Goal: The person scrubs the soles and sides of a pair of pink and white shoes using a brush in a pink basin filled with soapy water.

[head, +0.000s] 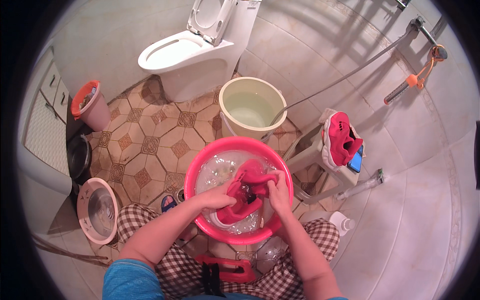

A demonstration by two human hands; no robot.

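Note:
A pink-red sneaker (pixel 240 212) with a white sole lies partly in the soapy water of a bright pink plastic basin (pixel 191 176) in front of me. My left hand (pixel 220 195) grips the shoe's side from the left. On the right, my right hand (pixel 278 193) holds the raised fabric at the shoe's collar or tongue. Between the hands the dark opening of the shoe shows. Another pink-red sneaker (pixel 339 140) rests on its side on a pale plastic stool (pixel 337 182), apart from both hands.
Behind the basin stands a cream bucket (pixel 226 93) of water, with a shower hose (pixel 348 77) running into it. A phone (pixel 355 161) lies on the stool. Nearby are a white bottle (pixel 340 222), a toilet (pixel 210 69), a bin (pixel 98 112) and a pale pink basin (pixel 83 210).

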